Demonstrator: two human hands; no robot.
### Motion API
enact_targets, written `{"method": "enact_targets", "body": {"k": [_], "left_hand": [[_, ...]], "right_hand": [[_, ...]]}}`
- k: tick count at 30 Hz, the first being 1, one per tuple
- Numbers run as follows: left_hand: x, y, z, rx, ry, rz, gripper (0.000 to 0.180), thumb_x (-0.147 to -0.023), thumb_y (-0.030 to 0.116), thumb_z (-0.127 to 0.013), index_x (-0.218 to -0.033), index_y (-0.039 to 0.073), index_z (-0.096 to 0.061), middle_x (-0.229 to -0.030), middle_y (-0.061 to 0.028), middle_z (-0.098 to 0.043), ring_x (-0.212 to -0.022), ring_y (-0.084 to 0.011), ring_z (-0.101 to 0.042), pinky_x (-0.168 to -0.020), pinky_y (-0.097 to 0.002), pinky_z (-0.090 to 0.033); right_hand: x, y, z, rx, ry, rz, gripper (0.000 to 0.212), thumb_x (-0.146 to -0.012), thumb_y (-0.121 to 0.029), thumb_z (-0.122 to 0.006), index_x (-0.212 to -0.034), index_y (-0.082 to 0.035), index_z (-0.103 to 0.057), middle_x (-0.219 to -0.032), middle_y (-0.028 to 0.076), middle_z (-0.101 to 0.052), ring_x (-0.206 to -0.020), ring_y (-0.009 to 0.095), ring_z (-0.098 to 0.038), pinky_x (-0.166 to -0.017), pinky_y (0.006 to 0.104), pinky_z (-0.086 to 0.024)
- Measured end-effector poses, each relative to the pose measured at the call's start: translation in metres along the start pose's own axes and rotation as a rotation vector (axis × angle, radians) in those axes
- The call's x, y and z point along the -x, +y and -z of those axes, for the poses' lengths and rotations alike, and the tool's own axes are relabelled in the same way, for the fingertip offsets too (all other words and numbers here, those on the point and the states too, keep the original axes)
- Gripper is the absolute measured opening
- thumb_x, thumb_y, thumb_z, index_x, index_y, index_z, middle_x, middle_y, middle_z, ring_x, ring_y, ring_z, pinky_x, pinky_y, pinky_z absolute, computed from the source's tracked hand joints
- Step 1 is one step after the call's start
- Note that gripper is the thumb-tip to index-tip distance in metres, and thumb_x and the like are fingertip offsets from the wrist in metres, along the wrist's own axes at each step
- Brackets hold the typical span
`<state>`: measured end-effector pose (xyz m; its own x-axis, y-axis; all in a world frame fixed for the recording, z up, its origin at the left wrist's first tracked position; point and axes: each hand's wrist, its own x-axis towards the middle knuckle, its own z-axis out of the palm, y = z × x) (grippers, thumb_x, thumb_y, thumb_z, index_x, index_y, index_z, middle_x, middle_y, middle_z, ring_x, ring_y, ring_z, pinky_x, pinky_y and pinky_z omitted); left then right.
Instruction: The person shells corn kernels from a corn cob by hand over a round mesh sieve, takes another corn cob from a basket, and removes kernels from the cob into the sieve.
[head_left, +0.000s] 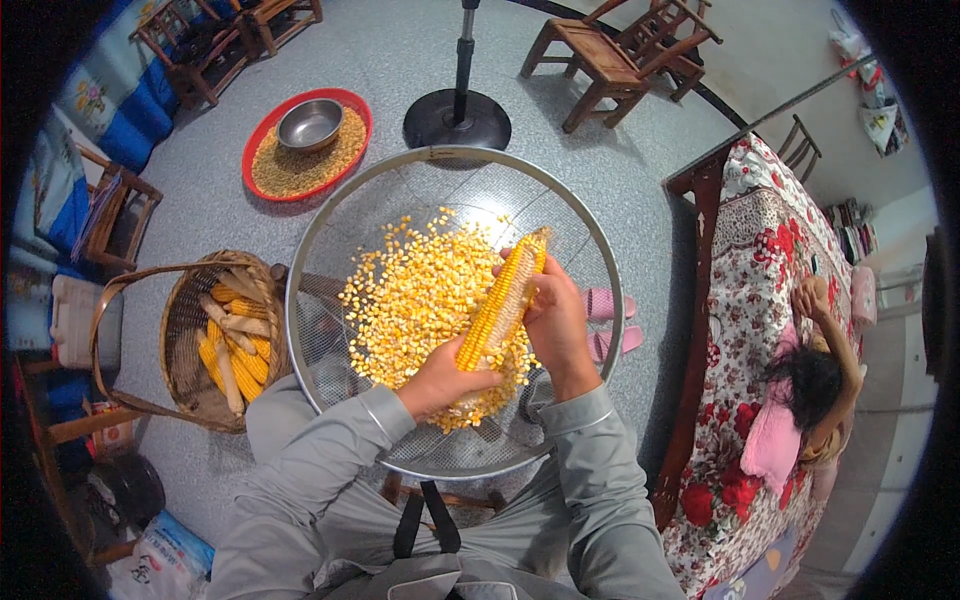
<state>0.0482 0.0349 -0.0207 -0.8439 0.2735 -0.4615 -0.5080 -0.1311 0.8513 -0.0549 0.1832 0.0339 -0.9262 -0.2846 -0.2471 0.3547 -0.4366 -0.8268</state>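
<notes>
A partly shelled ear of corn [503, 300] slants up to the right above a wide round wire-mesh sieve [325, 370]. A pale strip without kernels runs along its side, with yellow rows beside it. My left hand [443, 380] is closed round its lower end. Nearer the tip, my right hand [558, 318] grips the ear, thumb against its bare strip and some fingers hidden behind. Beneath them, loose corn kernels [400, 300] are heaped on the mesh.
Left of the sieve stands a handled wicker basket [180, 340] with cobs and ears. Beyond are a red tray [250, 170] of grain holding a metal bowl [310, 125], and a black stand base [457, 122]. Pink slippers [610, 305] lie right. A person [815, 385] lies on the flowered bed [735, 290].
</notes>
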Motion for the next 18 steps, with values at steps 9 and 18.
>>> {"method": "enact_targets", "body": {"k": [9,18], "left_hand": [[0.017,0.017,0.008,0.892,-0.822,0.068,0.065,-0.096,0.056,-0.047,-0.125,-0.003,-0.048,-0.092,-0.0181,-0.064,-0.073,-0.0254,-0.067,-0.062,-0.0376,-0.056],[-0.001,0.013,-0.006,0.620,0.041,0.029,0.046,-0.102,0.039,-0.047,-0.130,0.003,-0.045,-0.108,-0.0121,-0.063,-0.092,-0.0176,-0.066,-0.083,-0.0312,-0.054]], "right_hand": [[0.007,-0.006,-0.008,-0.241,-0.134,-0.022,0.044,-0.103,-0.031,-0.042,-0.133,0.001,-0.045,-0.116,0.016,-0.061,-0.106,0.027,-0.062,-0.091,0.0410,-0.052],[0.003,0.003,-0.006,0.457,0.268,0.292,0.032,-0.095,-0.023,-0.062,-0.117,-0.001,-0.052,-0.084,0.006,-0.059,-0.068,0.016,-0.060,-0.065,0.0300,-0.054]]}}
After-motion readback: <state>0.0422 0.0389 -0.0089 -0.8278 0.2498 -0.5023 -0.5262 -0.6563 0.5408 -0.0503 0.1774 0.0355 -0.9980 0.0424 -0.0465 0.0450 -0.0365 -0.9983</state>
